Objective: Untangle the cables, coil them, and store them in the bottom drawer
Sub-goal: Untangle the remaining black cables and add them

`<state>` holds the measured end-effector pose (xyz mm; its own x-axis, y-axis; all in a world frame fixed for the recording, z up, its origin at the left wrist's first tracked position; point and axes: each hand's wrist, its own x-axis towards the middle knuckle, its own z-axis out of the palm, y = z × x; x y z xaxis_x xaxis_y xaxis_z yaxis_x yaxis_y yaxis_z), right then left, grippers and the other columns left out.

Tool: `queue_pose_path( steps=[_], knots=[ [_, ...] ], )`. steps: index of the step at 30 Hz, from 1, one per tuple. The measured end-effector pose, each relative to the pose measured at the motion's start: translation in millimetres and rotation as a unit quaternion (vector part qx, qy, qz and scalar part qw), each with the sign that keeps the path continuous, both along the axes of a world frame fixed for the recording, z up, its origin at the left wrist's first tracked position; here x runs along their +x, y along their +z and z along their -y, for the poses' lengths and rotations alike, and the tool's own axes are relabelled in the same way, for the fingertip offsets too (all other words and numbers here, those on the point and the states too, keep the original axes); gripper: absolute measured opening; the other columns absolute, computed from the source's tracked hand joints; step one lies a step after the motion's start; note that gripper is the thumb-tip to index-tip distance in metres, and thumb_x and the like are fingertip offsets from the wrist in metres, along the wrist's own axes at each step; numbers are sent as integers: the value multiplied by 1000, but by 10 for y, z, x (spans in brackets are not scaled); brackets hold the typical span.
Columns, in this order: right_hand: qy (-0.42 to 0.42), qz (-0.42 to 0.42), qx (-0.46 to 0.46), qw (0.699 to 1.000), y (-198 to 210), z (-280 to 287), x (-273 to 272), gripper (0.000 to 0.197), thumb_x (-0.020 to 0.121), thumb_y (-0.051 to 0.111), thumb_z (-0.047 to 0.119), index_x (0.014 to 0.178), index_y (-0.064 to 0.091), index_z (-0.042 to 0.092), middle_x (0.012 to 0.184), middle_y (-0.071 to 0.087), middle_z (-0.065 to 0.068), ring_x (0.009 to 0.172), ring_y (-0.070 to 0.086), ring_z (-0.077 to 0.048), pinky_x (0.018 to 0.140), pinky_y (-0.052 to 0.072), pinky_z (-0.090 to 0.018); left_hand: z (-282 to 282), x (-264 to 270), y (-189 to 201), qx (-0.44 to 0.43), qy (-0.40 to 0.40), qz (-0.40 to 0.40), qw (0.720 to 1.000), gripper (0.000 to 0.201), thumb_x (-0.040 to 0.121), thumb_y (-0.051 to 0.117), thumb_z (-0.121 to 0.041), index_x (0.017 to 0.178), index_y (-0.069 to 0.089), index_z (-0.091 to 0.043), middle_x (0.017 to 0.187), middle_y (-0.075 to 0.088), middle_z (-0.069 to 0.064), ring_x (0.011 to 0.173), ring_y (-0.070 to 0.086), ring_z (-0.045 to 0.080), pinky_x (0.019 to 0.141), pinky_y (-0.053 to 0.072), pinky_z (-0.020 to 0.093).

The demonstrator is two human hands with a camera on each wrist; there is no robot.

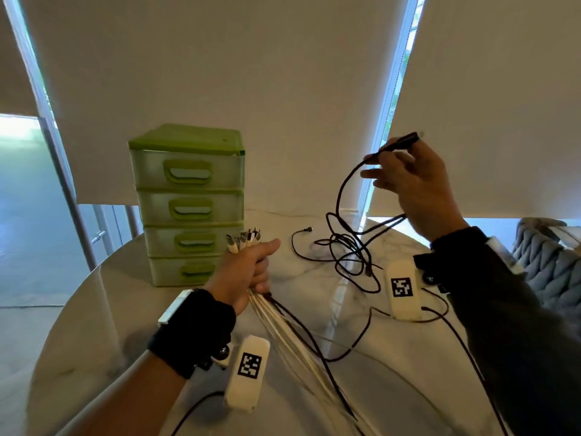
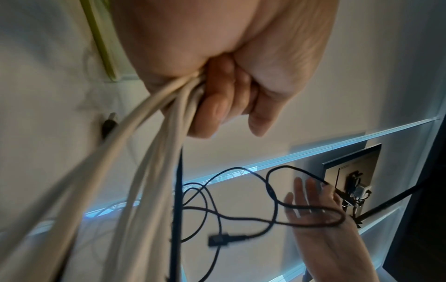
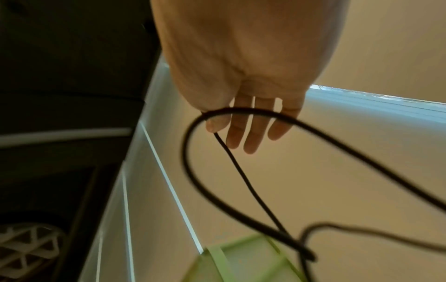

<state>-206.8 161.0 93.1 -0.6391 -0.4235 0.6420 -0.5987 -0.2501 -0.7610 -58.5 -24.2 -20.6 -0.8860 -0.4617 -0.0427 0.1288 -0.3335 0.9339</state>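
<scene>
The fingers (image 2: pixel 217 106) of the left hand (image 1: pixel 243 273), nearest the camera in the left wrist view, are curled tight round a bundle of white cables (image 2: pixel 144 152), with one dark lead caught in the same fist; the plug ends (image 1: pixel 243 240) are seen standing up out of the top of the fist, and the rest of the bundle trails down across the bench (image 1: pixel 393 357) toward the near edge. At the right hand (image 1: pixel 412 180), the end of a black cable (image 1: pixel 345 190) is pinched between thumb and forefinger, its plug (image 1: pixel 405 140) pointing up and away, while the other fingers are spread loosely and hold nothing. From that pinch the black cable drops into a loose knot (image 1: pixel 349 250) lying on the bench, between the two hands. A knot of this kind could be pulled tighter if the black end were lifted further while the dark lead is kept trapped in the left fist; loops could also be snagged on the wrist cameras, or the slack dragged off the bench. The left forearm is held low and level over the bench, fist upright; the right arm is raised, wrist bent, hand well above the surface. The green drawer unit (image 1: pixel 188 206) stands behind the left hand, all four drawers closed, the bottom drawer (image 1: pixel 185 272) included, so nothing has been stored yet.
</scene>
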Motion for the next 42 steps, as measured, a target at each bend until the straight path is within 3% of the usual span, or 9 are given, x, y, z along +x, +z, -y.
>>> queue_pose_path(
  steps=[6,12,17,21,26,31,35,39,42],
  knots=[
    [30,36,24,999,121,-61,148,16,101,45,15,90,54,21,93,76,0,90,72,-21,82,52,-33,-183,-24,574,-61,-3,-83,995,42,72,70,-37,60,32,-23,43,18,-7,34,15,8,36,20,19],
    [102,103,81,986,39,-90,171,16,101,42,10,93,56,9,78,72,-6,83,72,-27,86,54,-41,-481,-306,930,-149,9,-122,981,18,96,54,-21,85,68,-14,49,22,-6,38,19,8,38,22,20],
    [95,46,187,977,-81,90,141,20,101,42,9,101,61,2,71,52,-9,65,54,-21,69,53,-32,-444,-532,807,-51,-37,-136,989,13,92,57,-10,97,69,-8,46,22,-8,37,19,5,38,20,20],
    [78,-7,245,966,-144,183,114,18,99,49,15,92,65,12,67,58,-1,61,55,-15,67,51,-31,-414,-605,750,16,-68,-160,985,20,78,63,-20,92,73,-10,49,21,-6,37,20,4,41,20,21],
    [78,-13,262,962,-129,163,149,22,97,53,23,81,66,14,62,61,1,56,56,-14,61,50,-27,-423,-629,741,21,-74,-172,982,22,80,59,-27,88,69,-8,44,24,-7,36,23,4,38,28,19],
    [118,-35,358,926,-87,16,108,13,93,58,29,93,68,21,62,61,2,59,56,-14,65,51,-29,-374,-612,759,34,-61,-193,979,25,88,53,-31,89,57,-6,43,25,-7,36,25,4,41,32,20],
    [82,-85,446,887,-28,-206,-3,7,85,68,37,87,71,31,66,64,3,61,56,-7,70,51,-38,-317,-588,803,81,-51,-208,974,22,87,55,-33,81,61,-12,59,42,-1,49,44,8,51,46,26],
    [19,-90,419,903,56,-389,-75,5,81,74,27,77,72,28,67,68,7,59,59,0,65,48,-19,-333,-541,833,91,-77,-232,965,23,86,50,-35,77,58,-15,77,64,3,84,69,20,73,59,46],
    [-93,-113,399,905,30,-458,-249,11,77,78,23,69,71,27,65,69,7,64,63,-4,66,47,-19,-386,-473,930,109,-94,-263,954,24,89,45,-36,78,52,-15,55,47,-1,57,61,16,67,59,42]
  ],
)
